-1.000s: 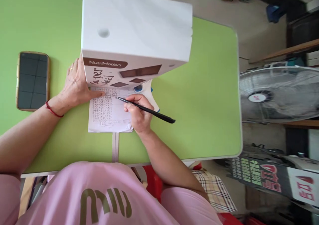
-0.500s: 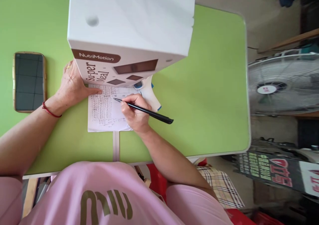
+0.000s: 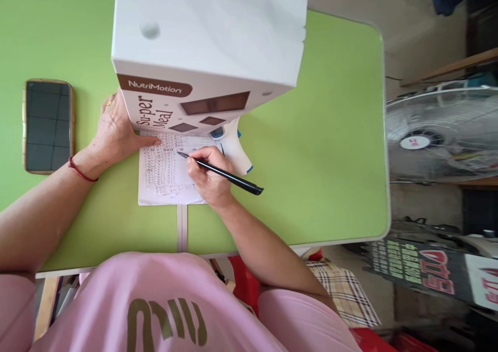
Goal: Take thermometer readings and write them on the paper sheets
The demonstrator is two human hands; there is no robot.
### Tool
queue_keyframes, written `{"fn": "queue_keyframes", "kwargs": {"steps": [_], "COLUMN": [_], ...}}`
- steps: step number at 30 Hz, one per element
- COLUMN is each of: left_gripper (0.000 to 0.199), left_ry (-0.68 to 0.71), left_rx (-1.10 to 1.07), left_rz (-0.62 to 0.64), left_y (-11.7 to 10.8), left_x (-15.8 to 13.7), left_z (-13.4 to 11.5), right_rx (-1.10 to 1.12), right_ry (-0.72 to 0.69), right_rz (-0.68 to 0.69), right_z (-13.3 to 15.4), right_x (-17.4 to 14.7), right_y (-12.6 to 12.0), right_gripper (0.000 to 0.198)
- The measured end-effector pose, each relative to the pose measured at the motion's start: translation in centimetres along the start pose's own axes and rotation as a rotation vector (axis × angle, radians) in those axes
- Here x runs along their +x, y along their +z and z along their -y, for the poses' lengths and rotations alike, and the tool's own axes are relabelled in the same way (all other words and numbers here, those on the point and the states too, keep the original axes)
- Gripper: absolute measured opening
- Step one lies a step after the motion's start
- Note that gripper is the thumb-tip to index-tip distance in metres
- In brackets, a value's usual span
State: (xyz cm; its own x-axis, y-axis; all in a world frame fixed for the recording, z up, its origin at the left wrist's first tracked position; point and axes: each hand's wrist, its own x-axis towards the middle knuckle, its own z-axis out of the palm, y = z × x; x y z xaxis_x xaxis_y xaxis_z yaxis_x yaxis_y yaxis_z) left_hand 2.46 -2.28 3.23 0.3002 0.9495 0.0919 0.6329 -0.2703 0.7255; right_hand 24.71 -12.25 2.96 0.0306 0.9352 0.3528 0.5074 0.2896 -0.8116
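"Head view: what blocks the paper (image 3: 157, 178) on the bench (image 3: 322, 149)?"
"White box (image 3: 210, 30) hides its far part; phone (image 3: 49, 129) at left. Right hand (image 3: 213, 186) pinches the pen (image 3: 235, 179); left hand (image 3: 114, 131) spread, thumb on paper."

Light on my table (image 3: 319, 149) is bright and diffuse, source out of shot. Top of the box (image 3: 210, 35) reads near-white, printed front dimmer. Soft shadow just right of the phone (image 3: 49, 126), thin sheen along my pen (image 3: 229, 176). My right hand (image 3: 210, 181) is reasonably crisp; handwriting on the paper (image 3: 159, 173) is too small to read. Right side's darker, and the fan (image 3: 447, 134) looks stretched and soft toward the edge.
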Motion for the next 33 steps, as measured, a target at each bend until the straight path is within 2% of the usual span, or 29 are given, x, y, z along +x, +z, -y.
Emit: {"fn": "queue_keyframes", "kwargs": {"steps": [7, 16, 21, 26, 33], "left_gripper": [0.086, 0.083, 0.083, 0.080, 0.082], "left_ry": [-0.010, 0.005, 0.047, 0.108, 0.152], "left_rx": [0.097, 0.134, 0.120, 0.097, 0.042], "left_rz": [0.047, 0.024, 0.005, -0.009, -0.034], "left_y": [-0.9, -0.7, -0.6, -0.4, -0.2], "left_x": [-0.1, -0.1, 0.0, 0.0, 0.0], "left_z": [-1.6, -1.5, -1.0, -0.5, 0.1], "right_rx": [0.007, -0.009, -0.029, -0.022, -0.054], "right_ry": [-0.059, -0.050, -0.036, -0.072, -0.053], "right_rz": [-0.036, -0.091, -0.048, -0.063, -0.066], "right_z": [0.1, 0.0, -0.1, -0.2, -0.2], "right_x": [0.1, 0.1, 0.1, 0.1, 0.0], "right_y": [-0.1, 0.0, -0.1, 0.0, -0.1], "right_gripper": [0.014, 0.010, 0.012, 0.012, 0.014]}}
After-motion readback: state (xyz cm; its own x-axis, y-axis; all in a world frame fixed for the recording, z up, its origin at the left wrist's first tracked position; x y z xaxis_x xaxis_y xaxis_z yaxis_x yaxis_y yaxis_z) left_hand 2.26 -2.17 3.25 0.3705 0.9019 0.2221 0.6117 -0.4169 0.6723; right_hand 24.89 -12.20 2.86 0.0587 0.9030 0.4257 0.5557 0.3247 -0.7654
